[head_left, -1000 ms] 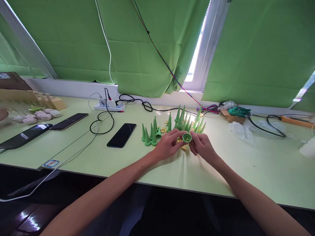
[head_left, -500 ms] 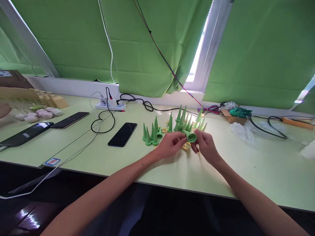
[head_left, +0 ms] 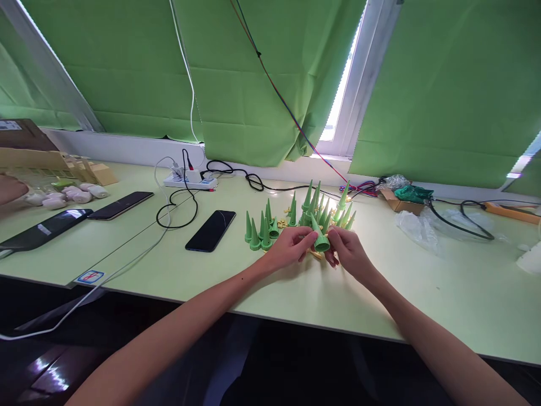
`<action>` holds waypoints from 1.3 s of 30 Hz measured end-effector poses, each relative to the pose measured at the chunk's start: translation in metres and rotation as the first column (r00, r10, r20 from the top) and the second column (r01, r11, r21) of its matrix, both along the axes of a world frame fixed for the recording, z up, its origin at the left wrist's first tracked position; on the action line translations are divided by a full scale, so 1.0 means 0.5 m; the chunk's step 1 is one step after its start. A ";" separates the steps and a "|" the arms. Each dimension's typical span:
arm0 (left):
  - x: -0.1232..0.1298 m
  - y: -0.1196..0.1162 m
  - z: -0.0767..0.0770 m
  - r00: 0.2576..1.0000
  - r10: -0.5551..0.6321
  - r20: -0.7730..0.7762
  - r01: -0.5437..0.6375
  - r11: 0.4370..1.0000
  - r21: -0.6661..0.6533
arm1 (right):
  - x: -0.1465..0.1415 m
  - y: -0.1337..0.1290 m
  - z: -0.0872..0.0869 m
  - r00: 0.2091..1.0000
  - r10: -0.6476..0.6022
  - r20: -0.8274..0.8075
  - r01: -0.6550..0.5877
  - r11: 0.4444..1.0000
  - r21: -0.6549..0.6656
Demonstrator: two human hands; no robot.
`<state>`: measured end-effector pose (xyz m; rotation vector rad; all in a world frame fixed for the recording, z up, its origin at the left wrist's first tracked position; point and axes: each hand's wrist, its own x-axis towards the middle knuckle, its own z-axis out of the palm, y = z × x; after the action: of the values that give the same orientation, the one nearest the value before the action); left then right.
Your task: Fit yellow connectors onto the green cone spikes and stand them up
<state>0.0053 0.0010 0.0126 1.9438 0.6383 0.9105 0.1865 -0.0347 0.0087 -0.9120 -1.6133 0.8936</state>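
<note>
I have the left hand and the right hand both grasping one green cone, tip leaning toward 11 o'clock, above the surface. From that cone I see standing cones at 12 o'clock and a black phone at 9 o'clock.

Pale-green tabletop. Ctr, twd back edge: mostly upright green plastic cones w/ small yellow pcs. Black rect. smartphone L of cones. White plastic power strip, back edge L; small brown cardboard box, back edge R.
</note>
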 end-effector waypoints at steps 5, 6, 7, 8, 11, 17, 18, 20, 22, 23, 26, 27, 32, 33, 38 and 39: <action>-0.002 0.000 0.001 0.998 0.043 -0.036 -0.040 0.997 0.069 | 0.001 0.001 -0.004 1.000 0.004 0.007 -0.004 1.000 -0.012; -0.002 0.001 0.000 0.998 0.046 -0.037 -0.042 0.996 0.082 | 0.001 0.002 -0.005 1.000 0.004 0.013 -0.004 1.000 -0.012; -0.002 0.003 -0.002 0.998 0.046 -0.035 -0.043 0.994 0.096 | 0.002 0.003 -0.006 1.000 0.003 0.019 -0.003 1.000 -0.013; -0.002 0.005 -0.003 0.998 0.046 -0.032 -0.043 0.993 0.112 | 0.002 0.004 -0.007 1.000 0.003 0.024 -0.002 1.000 -0.018; -0.001 0.009 -0.007 0.999 0.046 -0.026 -0.040 0.984 0.172 | 0.004 0.007 -0.010 1.000 0.008 0.022 -0.007 0.999 -0.045; 0.000 0.012 -0.013 0.997 0.073 -0.030 -0.061 0.954 0.292 | 0.004 0.009 -0.013 0.999 -0.043 0.030 0.045 0.995 -0.085; 0.000 0.013 -0.014 0.997 0.075 -0.030 -0.062 0.949 0.308 | 0.003 0.009 -0.013 0.998 -0.052 0.040 0.055 0.995 -0.084; 0.000 0.014 -0.016 0.997 0.076 -0.032 -0.061 0.939 0.338 | 0.002 0.008 -0.012 0.995 -0.070 0.074 0.076 0.994 -0.078; 0.001 0.015 -0.019 0.996 0.079 -0.038 -0.060 0.927 0.369 | 0.001 0.007 -0.012 0.990 -0.089 0.109 0.098 0.992 -0.076; 0.002 0.015 -0.020 0.996 0.086 -0.037 -0.065 0.918 0.391 | 0.001 0.007 -0.011 0.988 -0.099 0.121 0.108 0.991 -0.077; 0.003 0.018 -0.026 0.993 0.114 -0.024 -0.089 0.873 0.480 | -0.001 0.006 -0.011 0.982 -0.119 0.149 0.133 0.987 -0.087; 0.003 0.020 -0.028 0.992 0.123 -0.019 -0.095 0.849 0.520 | -0.001 0.007 -0.012 0.979 -0.127 0.159 0.142 0.986 -0.092; -0.004 0.032 -0.047 0.985 0.163 -0.054 -0.075 0.693 0.717 | 0.000 0.010 -0.014 0.970 -0.152 0.189 0.172 0.981 -0.092; -0.005 0.034 -0.051 0.984 0.170 -0.058 -0.072 0.673 0.736 | -0.001 0.010 -0.014 0.971 -0.154 0.185 0.173 0.981 -0.092; 0.001 0.032 -0.054 0.976 0.217 -0.023 -0.137 0.692 0.709 | -0.005 0.010 -0.011 0.982 -0.159 0.099 0.167 0.983 -0.078; 0.003 0.030 -0.052 0.972 0.234 -0.005 -0.167 0.706 0.688 | -0.006 0.009 -0.009 0.984 -0.162 0.076 0.167 0.983 -0.071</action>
<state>0.0070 0.0159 -0.0136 2.6277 0.6255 1.3389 0.1834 -0.0302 0.0043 -1.1249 -1.5460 0.8207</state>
